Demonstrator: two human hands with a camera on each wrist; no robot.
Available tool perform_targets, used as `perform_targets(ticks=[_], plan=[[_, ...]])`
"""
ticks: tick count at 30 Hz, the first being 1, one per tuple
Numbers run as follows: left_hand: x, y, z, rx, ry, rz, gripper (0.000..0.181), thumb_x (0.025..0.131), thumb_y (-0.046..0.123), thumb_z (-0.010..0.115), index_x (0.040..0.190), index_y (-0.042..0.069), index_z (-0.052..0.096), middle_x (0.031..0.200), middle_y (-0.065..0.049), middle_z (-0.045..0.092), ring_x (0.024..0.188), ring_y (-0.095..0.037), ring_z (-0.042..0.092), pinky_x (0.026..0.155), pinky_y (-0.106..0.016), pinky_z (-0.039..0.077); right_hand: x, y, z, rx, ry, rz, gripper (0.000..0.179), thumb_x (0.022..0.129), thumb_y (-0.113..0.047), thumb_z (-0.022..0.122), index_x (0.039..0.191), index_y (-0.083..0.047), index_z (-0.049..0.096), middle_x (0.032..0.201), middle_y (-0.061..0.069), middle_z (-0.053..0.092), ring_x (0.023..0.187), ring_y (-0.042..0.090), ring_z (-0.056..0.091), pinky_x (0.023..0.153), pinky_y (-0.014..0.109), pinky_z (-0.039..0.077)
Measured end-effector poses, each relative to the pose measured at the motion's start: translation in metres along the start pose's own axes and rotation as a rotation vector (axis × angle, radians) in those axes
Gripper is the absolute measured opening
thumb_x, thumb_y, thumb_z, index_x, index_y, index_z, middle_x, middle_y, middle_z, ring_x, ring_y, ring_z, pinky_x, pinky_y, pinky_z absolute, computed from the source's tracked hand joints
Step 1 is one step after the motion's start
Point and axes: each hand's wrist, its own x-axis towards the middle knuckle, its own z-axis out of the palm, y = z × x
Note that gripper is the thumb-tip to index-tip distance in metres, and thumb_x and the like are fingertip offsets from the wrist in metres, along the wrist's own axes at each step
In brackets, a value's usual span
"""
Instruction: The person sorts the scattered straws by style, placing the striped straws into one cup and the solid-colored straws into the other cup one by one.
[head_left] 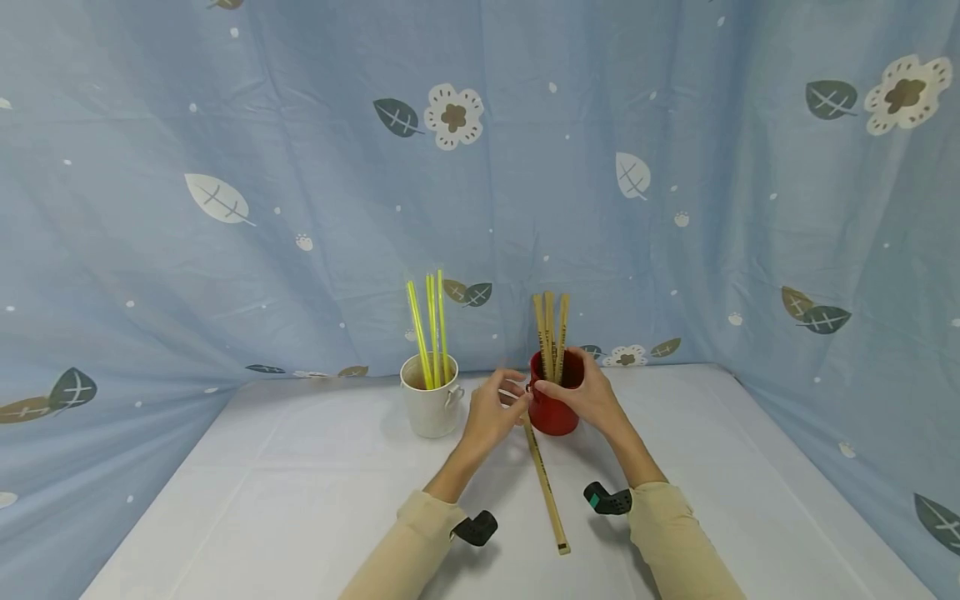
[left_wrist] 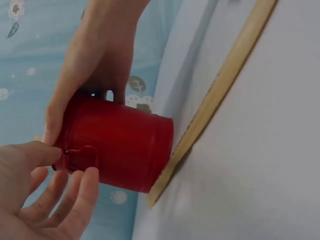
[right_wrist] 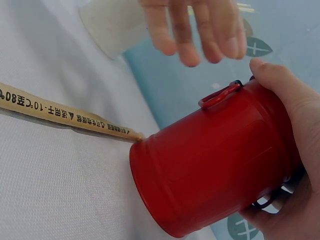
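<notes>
My right hand (head_left: 588, 393) grips the red bucket (right_wrist: 215, 160) near its rim, thumb on the near side and fingers round the far side. Several straws in brown paper wrappers (head_left: 550, 333) stand inside this bucket. Beside its small wire handle (right_wrist: 220, 96) is my left hand (head_left: 493, 412), fingers loosely bent and holding nothing; a gap shows between its fingertips and the bucket in the right wrist view. One more paper-wrapped straw (head_left: 546, 483), with printed black lettering, lies on the white cloth, its far end close to the bucket's base.
To the left stands a white bucket (head_left: 431, 412) holding several thin yellow-green sticks (head_left: 432, 333). A blue curtain (head_left: 480, 208) with leaf and flower prints hangs behind the white-covered table (head_left: 300, 500).
</notes>
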Motion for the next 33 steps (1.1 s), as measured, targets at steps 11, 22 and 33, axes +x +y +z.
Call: perform_targets(ticks=[11, 22, 33], plan=[[-0.013, -0.012, 0.006, 0.268, -0.038, -0.050, 0.036, 0.083, 0.021, 0.077, 0.115, 0.009, 0.064, 0.094, -0.007, 0.070, 0.076, -0.015, 0.069, 0.065, -0.024, 0.055, 0.000, 0.001, -0.001, -0.014, 0.009, 0.004, 0.099, 0.079, -0.051, 0.078, 0.152, -0.010, 0.025, 0.143, 0.013, 0.047, 0.130, 0.032, 0.049, 0.105, 0.054, 0.045], [-0.024, -0.007, 0.015, 0.498, -0.164, -0.084, 0.059, 0.077, 0.026, 0.083, 0.123, -0.003, 0.062, 0.092, -0.011, 0.067, 0.081, -0.018, 0.060, 0.069, -0.036, 0.050, 0.000, -0.001, -0.001, 0.008, 0.002, -0.002, 0.098, 0.079, -0.050, 0.079, 0.151, -0.010, 0.027, 0.143, 0.012, 0.047, 0.130, 0.031, 0.049, 0.105, 0.054, 0.046], [-0.032, -0.004, 0.025, 0.560, -0.226, -0.148, 0.036, 0.076, 0.030, 0.085, 0.082, 0.005, 0.060, 0.070, -0.003, 0.048, 0.057, -0.015, 0.047, 0.050, -0.027, 0.036, 0.000, -0.001, -0.001, -0.003, 0.004, -0.007, 0.098, 0.079, -0.051, 0.079, 0.151, -0.010, 0.026, 0.143, 0.012, 0.047, 0.130, 0.031, 0.048, 0.105, 0.054, 0.045]])
